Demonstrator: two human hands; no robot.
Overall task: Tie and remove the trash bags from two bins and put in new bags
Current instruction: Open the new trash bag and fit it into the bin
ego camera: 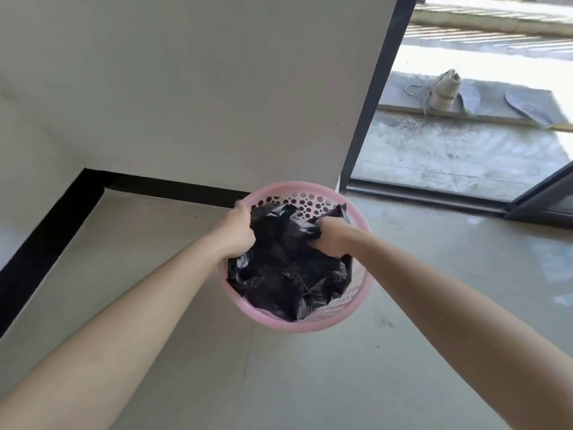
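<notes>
A pink perforated plastic bin (310,325) stands on the pale floor near a wall corner. A crumpled black trash bag (288,274) fills it, its top gathered inward and away from the far rim. My left hand (238,234) grips the bag's left side at the bin's left rim. My right hand (330,240) grips a bunch of the bag's plastic on the right side, fingers curled into it. What lies inside the bag is hidden.
A pale wall with black skirting (46,243) runs behind and to the left of the bin. To the right, a dark-framed glass door (375,97) looks onto a sunlit terrace with a shoe (443,91) and insoles (524,107) on a ledge.
</notes>
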